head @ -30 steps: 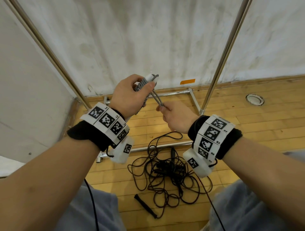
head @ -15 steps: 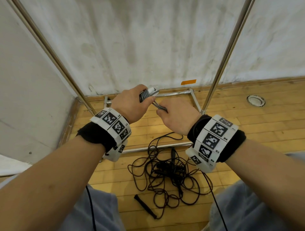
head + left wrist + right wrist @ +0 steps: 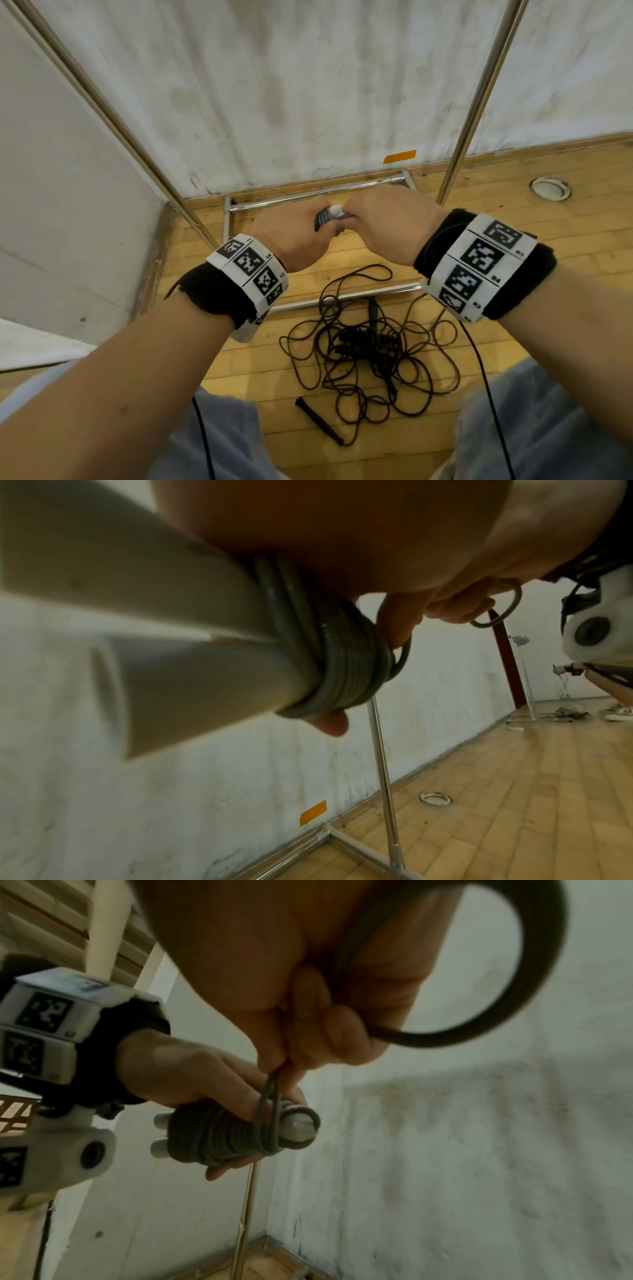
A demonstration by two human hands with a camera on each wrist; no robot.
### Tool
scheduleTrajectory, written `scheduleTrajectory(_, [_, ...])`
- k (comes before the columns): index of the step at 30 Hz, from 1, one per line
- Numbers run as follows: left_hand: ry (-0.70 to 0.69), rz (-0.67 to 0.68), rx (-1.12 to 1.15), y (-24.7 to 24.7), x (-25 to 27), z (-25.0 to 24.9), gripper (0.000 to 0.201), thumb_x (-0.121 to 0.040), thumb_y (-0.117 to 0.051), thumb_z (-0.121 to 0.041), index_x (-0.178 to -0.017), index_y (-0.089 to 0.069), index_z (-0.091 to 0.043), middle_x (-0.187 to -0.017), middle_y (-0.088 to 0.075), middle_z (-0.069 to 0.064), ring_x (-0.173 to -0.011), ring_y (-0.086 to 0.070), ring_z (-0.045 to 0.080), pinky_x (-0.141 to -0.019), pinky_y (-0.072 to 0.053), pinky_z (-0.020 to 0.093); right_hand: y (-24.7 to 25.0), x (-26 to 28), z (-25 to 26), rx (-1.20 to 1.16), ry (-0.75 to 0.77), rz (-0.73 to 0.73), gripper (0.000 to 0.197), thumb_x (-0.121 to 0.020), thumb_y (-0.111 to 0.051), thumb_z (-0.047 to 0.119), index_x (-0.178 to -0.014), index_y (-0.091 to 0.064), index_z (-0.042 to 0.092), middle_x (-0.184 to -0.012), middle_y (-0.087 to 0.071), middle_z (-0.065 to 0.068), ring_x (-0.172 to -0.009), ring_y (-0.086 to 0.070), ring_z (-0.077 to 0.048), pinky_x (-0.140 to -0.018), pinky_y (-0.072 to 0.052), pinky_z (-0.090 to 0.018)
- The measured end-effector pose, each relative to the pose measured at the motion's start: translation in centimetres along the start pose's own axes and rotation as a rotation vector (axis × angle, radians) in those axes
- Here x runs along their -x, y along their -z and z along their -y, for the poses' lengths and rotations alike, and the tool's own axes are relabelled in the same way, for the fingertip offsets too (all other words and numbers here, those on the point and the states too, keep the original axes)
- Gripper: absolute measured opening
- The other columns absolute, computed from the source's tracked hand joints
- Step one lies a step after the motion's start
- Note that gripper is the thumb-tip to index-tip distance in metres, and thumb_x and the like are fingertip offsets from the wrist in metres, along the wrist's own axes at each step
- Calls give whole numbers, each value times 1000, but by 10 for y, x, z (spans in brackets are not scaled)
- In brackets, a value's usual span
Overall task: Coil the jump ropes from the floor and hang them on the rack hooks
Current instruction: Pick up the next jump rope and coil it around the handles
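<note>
My left hand [image 3: 294,236] grips a grey jump rope bundle [image 3: 327,219]: two pale handles [image 3: 192,674] side by side with grey cord [image 3: 219,1137] wound tightly round them. Right beside it, my right hand [image 3: 387,226] pinches the cord's free loop [image 3: 507,993] and holds it taut against the bundle's tip [image 3: 298,1129]. Both hands are raised in front of the rack's base bar. A tangle of black jump ropes [image 3: 370,346] lies on the wooden floor below, with one black handle [image 3: 317,419] lying apart near my knees.
The metal rack has slanted uprights at left [image 3: 102,106] and right [image 3: 479,102] and base rails [image 3: 346,296] on the floor. No hooks are in view. A white wall [image 3: 291,85] stands behind it. A round floor fitting [image 3: 549,188] sits at the right.
Both hands have dropped lower and come close together. The stretch of cord between them has shortened, and the right hand now sits against the bundle's tip.
</note>
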State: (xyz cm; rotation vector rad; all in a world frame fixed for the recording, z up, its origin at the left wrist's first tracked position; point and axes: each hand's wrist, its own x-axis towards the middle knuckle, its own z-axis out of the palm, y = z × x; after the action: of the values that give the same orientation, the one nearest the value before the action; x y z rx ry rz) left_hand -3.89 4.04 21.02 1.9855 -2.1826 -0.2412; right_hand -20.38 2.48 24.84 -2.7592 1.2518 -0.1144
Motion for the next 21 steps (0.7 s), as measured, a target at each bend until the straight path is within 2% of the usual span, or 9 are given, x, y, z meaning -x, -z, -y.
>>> scheduleTrajectory(2, [-36, 15, 43, 3, 2, -2, 23, -86, -38, -54, -97, -49, -38, -69, -51, -15, -66, -50, 9, -51, -27, 24, 2, 0, -5, 3, 27, -27, 22, -100, -37, 29, -98, -55, 17, -85, -53, 0, -78, -51, -20, -64, -37, -30])
scheduleTrajectory(3, [-57, 27, 58, 5, 3, -3, 31, -80, -37, -56, -103, -50, -39, -72, -54, -15, -69, -52, 10, -52, -30, 24, 4, 0, -8, -15, 28, -45, 25, -100, -36, 31, -99, -56, 16, -84, -53, 0, -77, -50, -19, -63, -34, -30])
scheduleTrajectory(6, [-110, 26, 88, 7, 4, -6, 47, -70, -40, -72, -106, -53, -44, -76, -58, -18, -70, -54, 3, -56, -39, 23, 5, 0, -15, -109, 50, -103, 30, -99, -35, 37, -91, -56, 18, -81, -55, 3, -75, -49, -17, -65, -31, -28])
scheduleTrajectory(10, [-138, 41, 203, 9, 6, -13, 37, -69, -50, -73, -96, -56, -49, -71, -60, -18, -69, -56, 4, -62, -47, 29, 5, 0, -23, -271, 43, -185, 37, -92, -42, 45, -80, -62, 16, -65, -53, 7, -61, -47, -10, -54, -30, -23])
scheduleTrajectory(13, [-159, 40, 265, 12, 9, -17, 18, -68, -51, -70, -72, -48, -53, -60, -56, -15, -61, -55, 4, -58, -46, 29, 8, -1, -26, -461, -61, -261, 31, -82, -59, 49, -62, -59, 25, -54, -48, 10, -52, -46, -6, -49, -28, -18])
scheduleTrajectory(16, [-158, 5, 326, 16, 13, -23, 19, -69, -56, -61, -66, -48, -44, -58, -55, -12, -59, -55, 6, -58, -48, 32, 10, -3, -28, -627, -136, -295, 31, -73, -69, 48, -53, -53, 30, -49, -45, 9, -46, -42, -1, -45, -31, -12])
scheduleTrajectory(19, [-151, -23, 412, 20, 14, -28, 20, -68, -59, -57, -69, -56, -37, -60, -57, -9, -60, -57, 9, -60, -51, 38, 11, -5, -32, -787, -181, -277, 27, -71, -72, 46, -55, -60, 28, -41, -47, 13, -42, -42, 0, -42, -30, -9])
scheduleTrajectory(20, [-160, -22, 440, 21, 15, -29, 22, -69, -60, -55, -74, -60, -34, -63, -59, -7, -61, -58, 12, -61, -51, 40, 11, -5, -34, -852, -186, -266, 25, -72, -72, 45, -58, -63, 27, -41, -48, 14, -41, -43, 0, -43, -32, -10])
scheduleTrajectory(21, [-172, -21, 465, 22, 16, -31, 26, -70, -60, -54, -80, -64, -30, -66, -61, -5, -63, -59, 16, -62, -51, 42, 11, -5, -36, -924, -194, -257, 24, -72, -72, 45, -61, -65, 25, -42, -49, 13, -41, -43, -2, -46, -36, -16])
